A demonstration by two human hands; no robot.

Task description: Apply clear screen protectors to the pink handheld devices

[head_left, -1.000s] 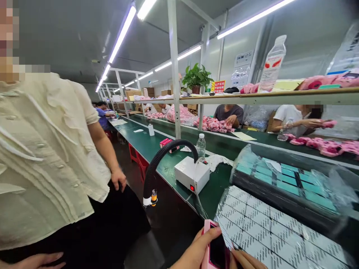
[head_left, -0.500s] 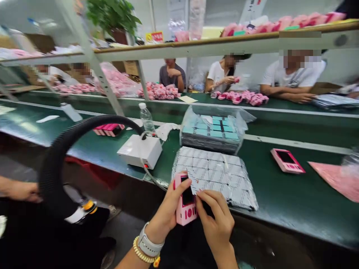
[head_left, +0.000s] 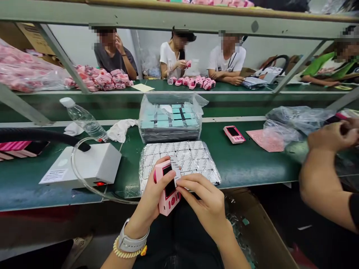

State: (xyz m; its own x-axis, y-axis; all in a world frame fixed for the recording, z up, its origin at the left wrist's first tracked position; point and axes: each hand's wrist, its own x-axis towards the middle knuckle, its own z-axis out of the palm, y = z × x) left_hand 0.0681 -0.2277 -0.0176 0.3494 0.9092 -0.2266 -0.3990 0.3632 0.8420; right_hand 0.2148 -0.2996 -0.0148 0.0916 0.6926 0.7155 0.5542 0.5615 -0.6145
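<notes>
My left hand (head_left: 153, 190) is closed round a pink handheld device (head_left: 168, 201) with a dark screen and dark pink buttons, tilted above the table's front edge. Its thumb lies across the screen. At the device's right edge, my right hand (head_left: 200, 198) pinches a thin, light printed piece (head_left: 175, 168), which stands close beside the screen; whether it touches the device I cannot tell. Behind both hands lies a clear-wrapped tray of white printed rectangles (head_left: 196, 155). Beyond it stands a plastic-wrapped stack of trays (head_left: 171, 132) with teal pieces on top.
Left of my hands stand a white box (head_left: 103, 164) with a red switch, a black hose (head_left: 42, 134) and a tilted bottle (head_left: 84, 117). Another pink device (head_left: 234, 134) lies to the right. A co-worker's arm (head_left: 319, 175) reaches in there. A cardboard box (head_left: 260, 213) sits below the table edge.
The view has swung right, bringing in the co-worker's arm at the right. Both hands keep hold at the pink device, and the printed piece beside its screen shows more clearly.
</notes>
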